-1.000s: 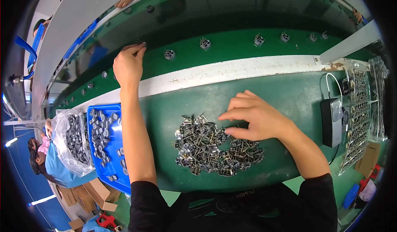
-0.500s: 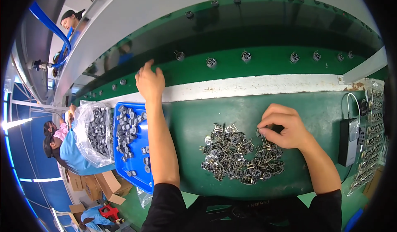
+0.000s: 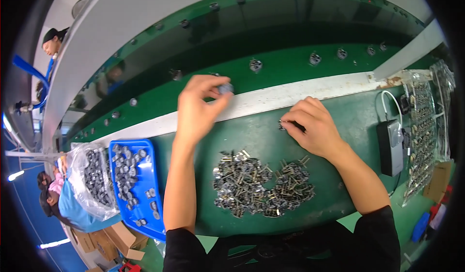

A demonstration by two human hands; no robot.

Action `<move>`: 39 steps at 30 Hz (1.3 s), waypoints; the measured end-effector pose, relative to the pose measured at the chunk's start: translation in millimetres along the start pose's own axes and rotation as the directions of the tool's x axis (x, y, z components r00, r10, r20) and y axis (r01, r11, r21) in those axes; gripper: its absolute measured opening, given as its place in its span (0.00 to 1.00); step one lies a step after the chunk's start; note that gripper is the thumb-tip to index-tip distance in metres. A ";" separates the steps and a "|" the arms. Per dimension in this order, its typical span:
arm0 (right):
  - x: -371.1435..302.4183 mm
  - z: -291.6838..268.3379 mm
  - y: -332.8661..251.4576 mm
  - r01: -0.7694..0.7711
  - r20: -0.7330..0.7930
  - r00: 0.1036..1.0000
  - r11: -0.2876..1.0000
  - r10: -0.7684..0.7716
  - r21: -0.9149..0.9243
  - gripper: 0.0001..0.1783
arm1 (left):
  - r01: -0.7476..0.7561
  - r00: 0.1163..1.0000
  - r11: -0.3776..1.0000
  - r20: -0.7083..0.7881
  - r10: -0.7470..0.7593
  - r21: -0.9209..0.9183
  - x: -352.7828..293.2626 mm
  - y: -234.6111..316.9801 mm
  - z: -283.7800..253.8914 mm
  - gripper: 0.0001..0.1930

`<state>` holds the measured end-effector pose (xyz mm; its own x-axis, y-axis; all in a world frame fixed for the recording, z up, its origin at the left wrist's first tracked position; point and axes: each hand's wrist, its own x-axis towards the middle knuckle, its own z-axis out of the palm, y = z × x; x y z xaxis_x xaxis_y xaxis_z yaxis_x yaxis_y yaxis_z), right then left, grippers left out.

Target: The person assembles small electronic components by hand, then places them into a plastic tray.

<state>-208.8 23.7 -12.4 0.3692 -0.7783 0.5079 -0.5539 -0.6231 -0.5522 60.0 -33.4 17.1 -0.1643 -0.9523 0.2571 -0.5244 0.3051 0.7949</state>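
My left hand is over the near edge of the green belt, its thumb and fingers closed on a small round grey part, slightly blurred. To the right, my right hand hovers above the green worktop, pinching a small metal piece mostly hidden by the fingertips. Between my forearms lies a heap of metal pieces with pins. A blue tray left of my left forearm holds grey round parts.
A white rail separates worktop and belt. Round parts stand spaced along the belt. A plastic bag of grey parts is left of the tray. A black box with a cable and bagged metal pieces lie right. Other people sit left.
My left hand has drawn back from over the belt and now grips a round grey part. My right hand has lifted away from the heap toward the rail, still pinching its piece. The view has shifted.
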 end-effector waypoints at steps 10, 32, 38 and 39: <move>-0.9 2.0 3.7 -0.115 -0.106 0.986 0.981 0.132 0.157 0.07 | -0.043 0.929 0.998 0.369 0.025 0.039 -30.2 45.9 59.1 0.19; -2.8 6.2 -1.6 -0.033 -0.021 0.999 0.999 0.033 -0.006 0.08 | -0.177 0.926 0.964 0.367 0.094 0.200 -37.3 43.5 64.3 0.20; -3.7 8.2 -2.0 -0.023 -0.016 1.000 1.000 0.023 -0.003 0.08 | -0.187 0.925 0.954 0.367 0.092 0.233 -38.2 43.9 65.9 0.20; -3.9 8.7 -2.4 -0.022 -0.017 1.000 1.000 0.022 -0.012 0.08 | -0.207 0.924 0.948 0.366 0.108 0.243 -38.3 42.8 66.8 0.20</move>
<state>-202.5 27.6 -18.8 0.3447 -0.7903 0.5067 -0.5706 -0.6049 -0.5554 -12.0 15.9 4.5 -0.5143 -0.8489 0.1221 -0.6659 0.4850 0.5669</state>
